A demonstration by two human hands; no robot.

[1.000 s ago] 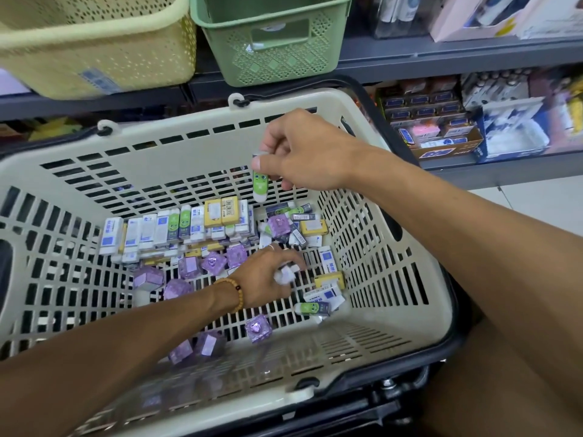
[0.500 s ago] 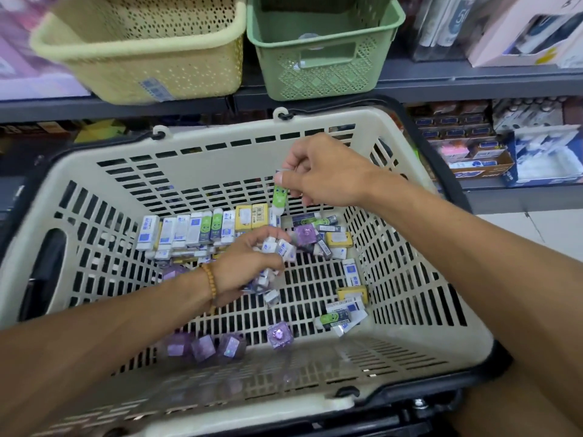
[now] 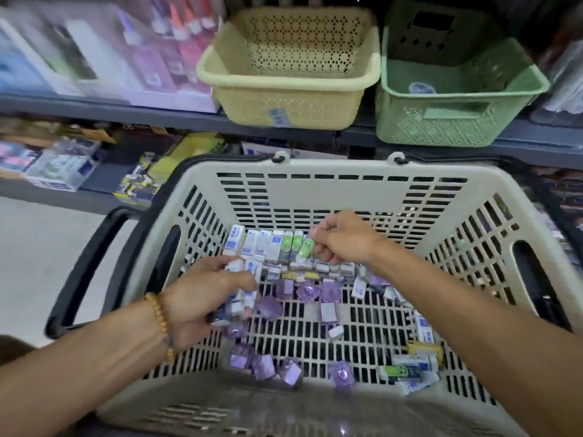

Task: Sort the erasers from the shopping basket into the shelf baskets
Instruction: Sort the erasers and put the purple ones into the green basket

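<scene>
A cream shopping basket [image 3: 340, 181] holds many small erasers: white-and-blue ones in a row [image 3: 252, 244], green ones, yellow ones and purple wrapped ones [image 3: 328, 291]. My right hand [image 3: 344, 238] pinches a green eraser [image 3: 306, 249] just above the row at the back. My left hand [image 3: 205, 298] grips several white-and-blue erasers [image 3: 243, 301] over the basket's left side. On the shelf above stand a yellow shelf basket [image 3: 284, 102] and a green shelf basket [image 3: 457, 121].
The shopping basket's black handle [image 3: 82, 272] sticks out at the left. Glue bottles [image 3: 176, 36] and boxed stationery fill the shelf left of the yellow basket. A lower shelf [image 3: 63, 171] holds more packs. White floor shows at the left.
The view swung left and up, so both shelf baskets now show fully. My left hand has gathered more white-and-blue erasers and shifted left. My right hand still holds the green eraser.
</scene>
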